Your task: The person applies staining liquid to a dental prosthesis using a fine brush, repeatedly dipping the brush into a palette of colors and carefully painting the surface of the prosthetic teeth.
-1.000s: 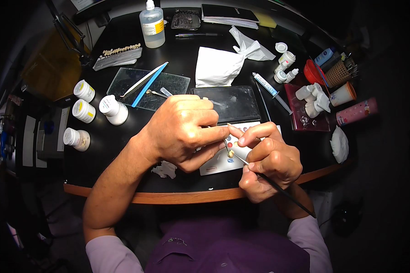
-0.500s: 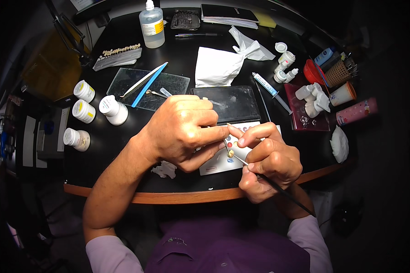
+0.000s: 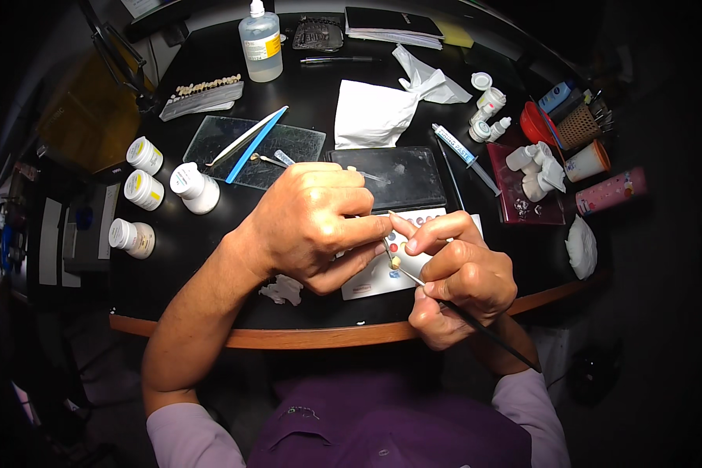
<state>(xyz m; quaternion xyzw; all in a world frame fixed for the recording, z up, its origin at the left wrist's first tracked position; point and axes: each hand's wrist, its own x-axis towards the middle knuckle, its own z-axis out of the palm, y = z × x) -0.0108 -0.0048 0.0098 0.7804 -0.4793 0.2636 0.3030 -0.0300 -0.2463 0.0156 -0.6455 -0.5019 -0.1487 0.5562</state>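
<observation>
My left hand (image 3: 320, 226) is closed around a thin metal holder (image 3: 388, 249), mostly hidden by the fingers. At the holder's lower end sits a small yellowish tooth crown (image 3: 395, 263). My right hand (image 3: 466, 273) pinches a slim brush with a dark handle (image 3: 487, 334), whose tip reaches the crown or stops just beside it. The fingertips of both hands meet above it. Under them lies a white card (image 3: 366, 287) with small coloured dots, partly covered by my hands.
Behind the hands are a black flat case (image 3: 413, 175), a glass slab (image 3: 300, 140) with tools and a white tissue (image 3: 370, 113). White jars (image 3: 195, 189) stand left, below a clear bottle (image 3: 261, 47). A paste syringe (image 3: 466, 156) and a dark red box (image 3: 522, 204) with small bottles lie right.
Both hands stay in nearly the same place. The crown and the brush tip have shifted only very slightly against each other.
</observation>
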